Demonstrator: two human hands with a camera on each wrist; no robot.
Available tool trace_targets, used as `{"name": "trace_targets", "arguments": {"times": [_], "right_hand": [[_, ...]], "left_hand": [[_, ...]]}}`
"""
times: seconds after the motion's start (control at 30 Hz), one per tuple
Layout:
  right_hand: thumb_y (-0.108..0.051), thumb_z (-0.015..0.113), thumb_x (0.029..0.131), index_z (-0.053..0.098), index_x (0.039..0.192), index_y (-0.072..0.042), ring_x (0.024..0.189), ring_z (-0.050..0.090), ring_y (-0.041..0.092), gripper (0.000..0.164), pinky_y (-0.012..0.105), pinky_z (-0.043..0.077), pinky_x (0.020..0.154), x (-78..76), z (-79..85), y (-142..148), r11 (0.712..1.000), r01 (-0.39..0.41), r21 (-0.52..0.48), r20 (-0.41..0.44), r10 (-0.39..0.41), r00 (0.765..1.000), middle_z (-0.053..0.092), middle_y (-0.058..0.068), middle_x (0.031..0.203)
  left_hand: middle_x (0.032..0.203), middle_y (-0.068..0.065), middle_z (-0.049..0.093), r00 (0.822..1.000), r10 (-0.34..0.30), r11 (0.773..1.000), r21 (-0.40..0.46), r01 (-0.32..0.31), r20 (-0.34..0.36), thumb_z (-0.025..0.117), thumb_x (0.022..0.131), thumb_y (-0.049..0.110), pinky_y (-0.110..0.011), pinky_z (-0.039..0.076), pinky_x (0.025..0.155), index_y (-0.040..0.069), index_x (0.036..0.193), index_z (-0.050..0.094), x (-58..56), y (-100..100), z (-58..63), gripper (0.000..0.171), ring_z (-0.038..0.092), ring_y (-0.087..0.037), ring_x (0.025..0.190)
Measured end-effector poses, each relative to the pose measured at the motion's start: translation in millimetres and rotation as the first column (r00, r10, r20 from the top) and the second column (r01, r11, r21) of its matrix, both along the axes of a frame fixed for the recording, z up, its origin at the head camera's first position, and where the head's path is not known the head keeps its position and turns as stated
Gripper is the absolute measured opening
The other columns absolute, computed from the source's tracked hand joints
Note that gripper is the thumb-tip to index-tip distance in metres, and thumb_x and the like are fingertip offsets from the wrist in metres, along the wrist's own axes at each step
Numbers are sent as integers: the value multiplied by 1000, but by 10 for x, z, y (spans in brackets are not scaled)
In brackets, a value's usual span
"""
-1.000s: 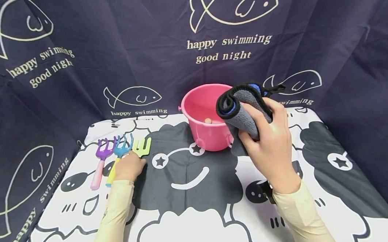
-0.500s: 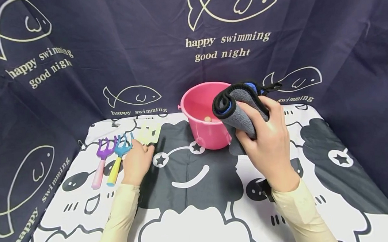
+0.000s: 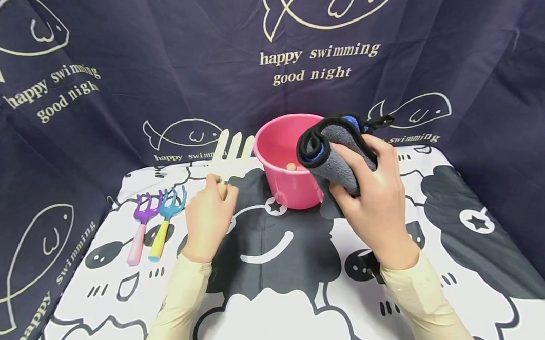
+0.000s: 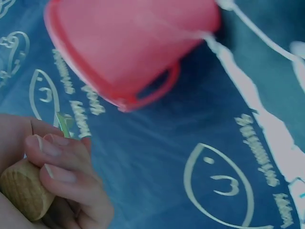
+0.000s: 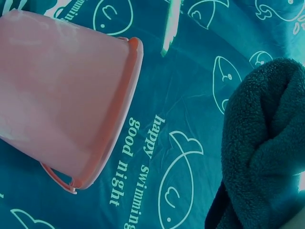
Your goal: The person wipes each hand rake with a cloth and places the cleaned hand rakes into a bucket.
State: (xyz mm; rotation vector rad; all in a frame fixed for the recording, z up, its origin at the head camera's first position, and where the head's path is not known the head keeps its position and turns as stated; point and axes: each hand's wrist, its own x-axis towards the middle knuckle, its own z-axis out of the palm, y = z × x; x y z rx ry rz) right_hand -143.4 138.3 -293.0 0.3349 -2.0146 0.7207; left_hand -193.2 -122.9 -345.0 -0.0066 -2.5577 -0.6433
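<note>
**Two grips, both loaded**

Left hand (image 3: 208, 219) grips wooden-handled, pale yellow-green fork (image 3: 229, 167), left of pink bucket (image 3: 292, 192). Right hand (image 3: 383, 205) holds rolled grey towel (image 3: 342, 167), black-edged, near bucket's right. Black-and-white cartoon-print cloth (image 3: 271, 319) below; navy fish-print curtain (image 3: 192, 56) far.

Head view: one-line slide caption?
Left hand grips a pale fork, right hand a rolled gray cloth, near a pink bucket; purple fork and blue fork lie left.
</note>
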Motion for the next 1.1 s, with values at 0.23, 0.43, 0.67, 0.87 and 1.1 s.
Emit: {"name": "trace_targets", "arguments": {"times": [0.23, 0.43, 0.67, 0.87, 1.1], "right_hand": [[-6, 63, 72, 71, 116, -15, 116, 50, 36, 45, 56, 47, 91, 7, -3, -20, 1000, -15, 1, -1, 15, 1000, 54, 28, 123], [-8, 63, 73, 71, 116, -13, 116, 50, 36, 43, 56, 47, 92, 46, 11, -51, 1000, -30, 1, -22, 30, 999, 54, 29, 124], [-9, 63, 73, 72, 112, -9, 117, 51, 39, 40, 55, 45, 95, 108, 54, -103, 996, -89, -18, -98, 87, 991, 55, 32, 121], [-10, 67, 71, 73, 108, -8, 111, 53, 41, 37, 54, 45, 93, 120, 52, -174, 986, -169, -6, -169, 166, 972, 56, 33, 117], [-12, 65, 71, 75, 107, -8, 105, 55, 41, 37, 53, 45, 88, 88, 18, -215, 973, -216, 84, -171, 228, 959, 58, 30, 114]], "left_hand": [[46, -4, 42, 988, -144, 988, -56, 142, -48, 53, 86, 27, -39, 39, 40, 6, 89, 56, 76, 323, 206, 22, 46, -22, 40], [46, -2, 41, 965, -247, 967, -90, 239, -89, 54, 86, 23, -29, 29, 38, 7, 88, 54, 149, 558, 334, 16, 38, -16, 37], [45, 1, 41, 941, -309, 949, -116, 295, -136, 54, 86, 25, -29, 28, 36, 11, 78, 49, 255, 780, 440, 18, 39, -15, 36], [47, -1, 51, 933, -337, 939, -124, 322, -127, 60, 87, 30, -38, 44, 38, 9, 82, 53, 293, 828, 435, 22, 53, -22, 41], [54, -8, 67, 902, -385, 921, -144, 361, -198, 69, 79, 17, -44, 51, 40, 6, 79, 63, 304, 782, 366, 13, 63, -28, 48]]}}
